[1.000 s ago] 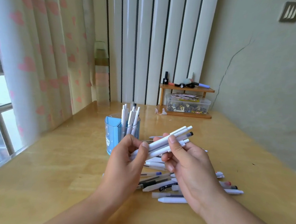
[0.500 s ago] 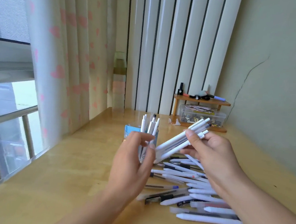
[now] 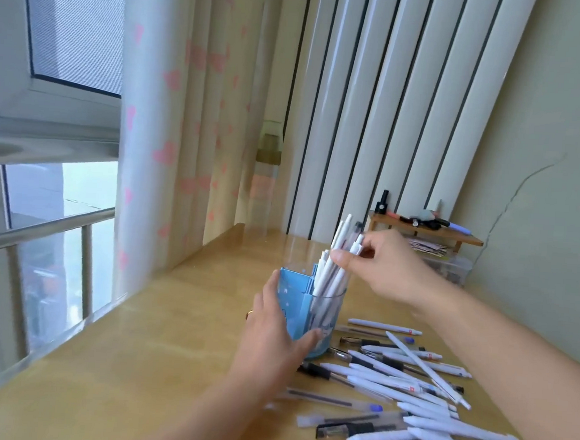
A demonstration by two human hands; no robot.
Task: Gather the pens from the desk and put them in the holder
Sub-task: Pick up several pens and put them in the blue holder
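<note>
Several white pens (image 3: 335, 260) stand bunched in the blue holder (image 3: 296, 309) near the surface's far-left edge, right hand (image 3: 386, 268) fingers (image 3: 342, 258) pinching them, left hand (image 3: 273, 335) wrapped round the holder. Step: seating this bunch. Next, prob. let go w/o tipping it, then grab more loose pens (image 3: 403, 389).

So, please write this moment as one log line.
left hand: steadies blue plastic holder | right hand: lowers white pens in | desk pens: many remain

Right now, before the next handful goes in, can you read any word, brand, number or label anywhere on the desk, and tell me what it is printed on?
No text reads clearly.
Small red marks on the white plastic pens lying on the wooden desk: too small.
White print on the blue pen holder, steadied by the left hand: blurred.
Bundle of white pens held by the right hand: nothing legible.
</note>
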